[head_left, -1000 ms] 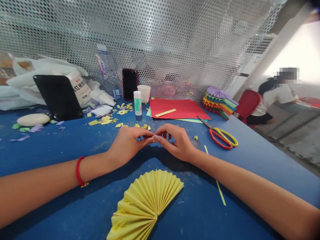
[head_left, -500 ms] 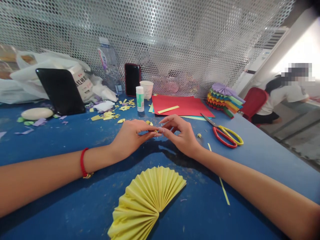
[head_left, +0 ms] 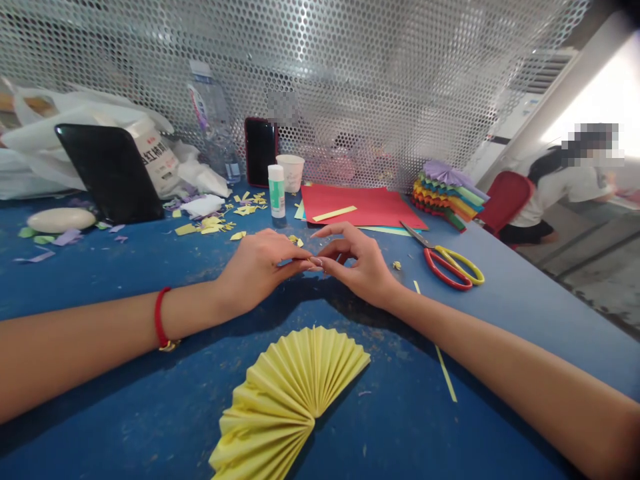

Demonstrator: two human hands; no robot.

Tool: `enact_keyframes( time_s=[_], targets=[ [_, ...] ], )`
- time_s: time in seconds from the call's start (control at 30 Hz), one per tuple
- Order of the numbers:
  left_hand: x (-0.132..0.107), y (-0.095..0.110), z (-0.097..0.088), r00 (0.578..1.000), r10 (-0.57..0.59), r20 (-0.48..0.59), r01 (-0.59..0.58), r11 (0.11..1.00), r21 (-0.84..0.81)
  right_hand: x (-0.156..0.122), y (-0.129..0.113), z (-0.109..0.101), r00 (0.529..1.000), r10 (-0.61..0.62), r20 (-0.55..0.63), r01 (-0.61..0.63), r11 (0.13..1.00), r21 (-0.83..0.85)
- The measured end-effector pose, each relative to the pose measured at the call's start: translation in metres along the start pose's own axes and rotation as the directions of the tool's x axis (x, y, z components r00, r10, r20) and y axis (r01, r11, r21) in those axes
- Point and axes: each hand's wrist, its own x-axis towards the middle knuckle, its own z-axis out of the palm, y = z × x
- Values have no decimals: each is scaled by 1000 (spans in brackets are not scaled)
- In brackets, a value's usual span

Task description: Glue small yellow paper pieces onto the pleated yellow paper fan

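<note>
Both hands meet above the blue table (head_left: 165, 387), fingertips touching. My left hand (head_left: 257, 270) is closed in a pinch, with a red bracelet on its wrist. Thumb and fingers of my right hand (head_left: 360, 263) press against the left fingertips, its index finger raised in an arch. Whatever lies in the pinch is too small or hidden to make out. Closer to me rests a pleated yellow paper fan (head_left: 295, 400), spread out and touched by neither hand. Small yellow paper scraps (head_left: 295, 240) lie just behind the fingers.
Red-and-yellow-handled scissors (head_left: 453, 267) lie at right, near folded coloured paper fans (head_left: 447, 193). Behind the hands are red paper sheets (head_left: 360, 203), a glue stick (head_left: 277, 191), a paper cup (head_left: 290, 173) and phones (head_left: 110, 173). A person (head_left: 565, 180) sits beyond the table.
The fingertips remain together, with the right ones shifted slightly against the left. The whole view has moved a little, so everything sits slightly higher and further left.
</note>
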Motion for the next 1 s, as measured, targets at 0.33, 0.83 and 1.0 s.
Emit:
enact_keyframes(
  time_s=[0.33, 0.83, 1.0],
  targets=[
    [-1, -2, 3, 980, -182, -79, 166, 970, -177, -4, -3, -2, 998, -45, -37, 45, 999, -11],
    [0, 0, 2, 979, -202, -24, 189, 948, -255, -4, -3, 0, 999, -46, -14, 45, 995, -93],
    [1, 0, 2, 977, -212, -6, 201, 938, -283, -3, -5, -1, 1000, -28, -5, 28, 996, -81]
  ],
)
